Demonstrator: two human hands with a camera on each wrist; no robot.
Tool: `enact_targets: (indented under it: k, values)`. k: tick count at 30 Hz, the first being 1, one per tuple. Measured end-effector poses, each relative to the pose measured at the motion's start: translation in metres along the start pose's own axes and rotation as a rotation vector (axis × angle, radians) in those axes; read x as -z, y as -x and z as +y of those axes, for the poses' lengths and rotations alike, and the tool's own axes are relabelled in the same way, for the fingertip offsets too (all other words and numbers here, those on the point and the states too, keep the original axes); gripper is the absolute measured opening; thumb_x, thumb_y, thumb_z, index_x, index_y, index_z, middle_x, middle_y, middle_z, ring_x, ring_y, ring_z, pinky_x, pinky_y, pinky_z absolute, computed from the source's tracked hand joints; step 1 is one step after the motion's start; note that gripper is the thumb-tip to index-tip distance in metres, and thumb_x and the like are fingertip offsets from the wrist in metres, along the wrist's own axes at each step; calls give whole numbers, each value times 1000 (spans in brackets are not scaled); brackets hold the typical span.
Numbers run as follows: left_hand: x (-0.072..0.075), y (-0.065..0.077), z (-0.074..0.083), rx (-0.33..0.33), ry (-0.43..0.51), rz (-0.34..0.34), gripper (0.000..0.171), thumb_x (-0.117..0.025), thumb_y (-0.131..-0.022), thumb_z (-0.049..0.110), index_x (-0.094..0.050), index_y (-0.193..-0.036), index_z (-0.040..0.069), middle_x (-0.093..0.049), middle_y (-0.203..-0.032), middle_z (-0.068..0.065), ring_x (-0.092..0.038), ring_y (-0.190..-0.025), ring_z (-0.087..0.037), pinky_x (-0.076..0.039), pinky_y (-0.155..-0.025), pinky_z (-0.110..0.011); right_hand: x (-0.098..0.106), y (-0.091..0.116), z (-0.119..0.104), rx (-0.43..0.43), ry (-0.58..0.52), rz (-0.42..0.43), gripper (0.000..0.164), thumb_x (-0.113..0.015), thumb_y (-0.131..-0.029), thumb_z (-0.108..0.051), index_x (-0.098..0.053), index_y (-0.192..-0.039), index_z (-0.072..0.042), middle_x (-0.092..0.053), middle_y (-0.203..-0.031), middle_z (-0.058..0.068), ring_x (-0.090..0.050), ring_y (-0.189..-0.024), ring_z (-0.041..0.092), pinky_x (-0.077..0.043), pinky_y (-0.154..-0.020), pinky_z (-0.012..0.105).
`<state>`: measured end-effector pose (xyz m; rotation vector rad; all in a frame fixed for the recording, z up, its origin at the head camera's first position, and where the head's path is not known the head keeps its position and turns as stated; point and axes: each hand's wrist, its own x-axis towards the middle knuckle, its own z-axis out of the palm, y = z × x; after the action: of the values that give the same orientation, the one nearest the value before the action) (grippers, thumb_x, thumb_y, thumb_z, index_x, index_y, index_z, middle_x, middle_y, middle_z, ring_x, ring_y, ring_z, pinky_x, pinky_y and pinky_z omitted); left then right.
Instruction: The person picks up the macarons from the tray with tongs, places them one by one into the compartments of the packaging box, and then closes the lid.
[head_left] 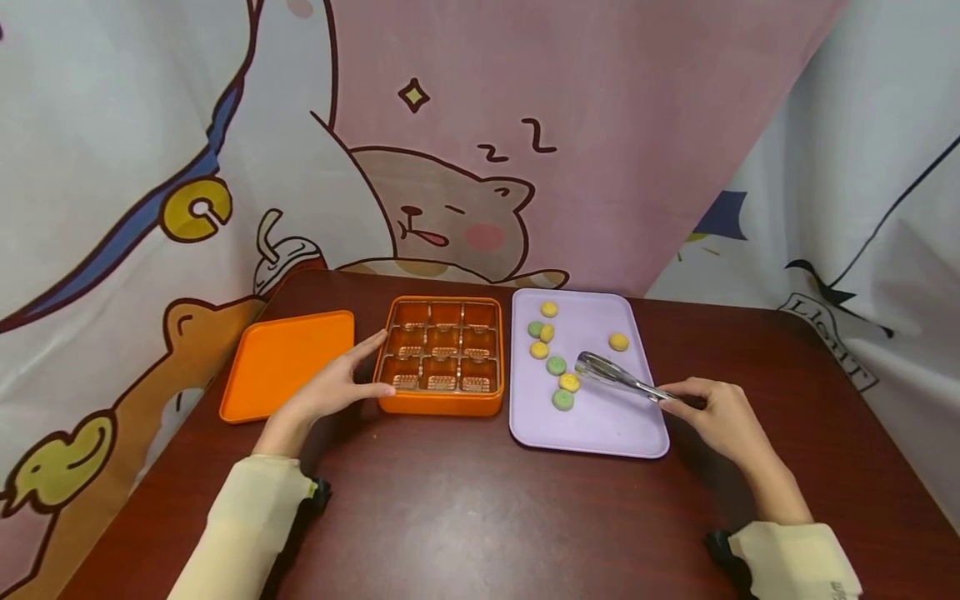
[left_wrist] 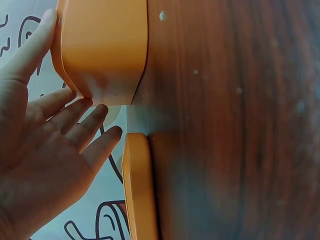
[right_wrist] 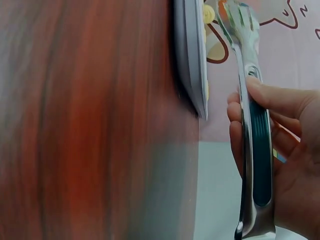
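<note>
My right hand [head_left: 720,412] holds metal tongs [head_left: 615,374] by the dark-gripped handle [right_wrist: 260,155]. The tong heads hover above a lilac tray [head_left: 600,425], beside several small yellow and green round pieces, such as a green one [head_left: 556,366] and a yellow one [head_left: 569,382]. Between the tongs no piece can be made out. My left hand [head_left: 337,385] rests its fairly straight fingers and thumb against the left side and near corner of an orange box [head_left: 442,406]. In that box sits a clear divider insert [head_left: 442,352] with several compartments, no pieces visible inside.
An orange lid [head_left: 288,367] lies flat left of the box. Another yellow piece [head_left: 618,342] is apart at the tray's right side. A printed curtain [head_left: 600,125] hangs behind the dark wooden table [head_left: 450,508].
</note>
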<state>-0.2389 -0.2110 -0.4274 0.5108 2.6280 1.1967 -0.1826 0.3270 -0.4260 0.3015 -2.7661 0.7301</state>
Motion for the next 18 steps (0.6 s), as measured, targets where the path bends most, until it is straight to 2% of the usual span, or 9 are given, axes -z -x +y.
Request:
enact_targets:
  k: [4,6,18]
  values:
    - [0,-3,1,-5,-1,0,95,-76,-88,30,-18,-161,13,-14,-168,-13,-15,-153,-41,-17,-120,-66,-1,-5,-8,-38,-11,25,16,-81,-82,-10,-80,-98,-8,-77,-93,12,-63,-81,14,-48,-67,16]
    - [0,-3,1,0,-8,-2,95,-77,-88,30,-18,-161,12,-15,-168,-14,-16,-153,-41,-17,-120,-66,-3,-7,-13,-43,-26,35,17,-81,-82,-10,-80,-98,-7,-77,-93,14,-63,-81,17,-48,-66,17]
    - [0,-1,7,30,-12,13,95,-77,-88,30,-19,-160,6,-20,-166,-19,-24,-150,-43,-24,-119,-63,-19,-24,-39,-31,-87,55,15,-81,-80,-8,-81,-95,-6,-78,-90,11,-58,-76,4,-45,-63,17]
